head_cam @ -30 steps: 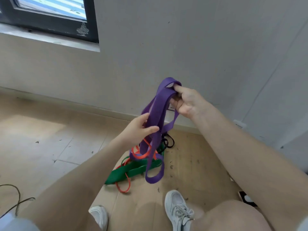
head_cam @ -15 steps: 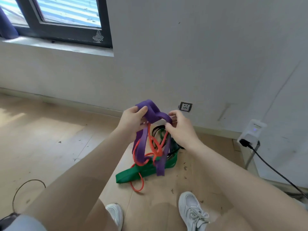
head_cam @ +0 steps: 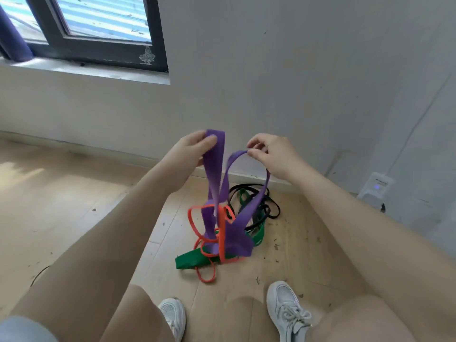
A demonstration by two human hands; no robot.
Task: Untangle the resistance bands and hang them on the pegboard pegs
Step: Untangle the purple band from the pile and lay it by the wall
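A person stands on a wooden floor point(head_cam: 74, 218) in white sneakers point(head_cam: 286, 314), both bare arms reaching forward over a tangle of resistance bands. Just past the feet, a green band point(head_cam: 192, 260) lies flat on the boards, with an orange band point(head_cam: 223, 233) looped over and around it and a black band point(head_cam: 270, 211) coiled at the far side of the heap. A wide purple band point(head_cam: 217, 178) rises out of the pile, its lower folds caught among the orange loops. The left hand point(head_cam: 192, 149) grips the band's upper end, thumb pressed across the flat strap. The right hand point(head_cam: 271, 151) pinches a thinner-looking edge of the same band between thumb and forefinger, the other fingers curled loosely. Beyond stand a pale wall point(head_cam: 271, 82), a dark-framed window point(head_cam: 98, 28) at upper left and a white plug-in device point(head_cam: 376, 190) at right.
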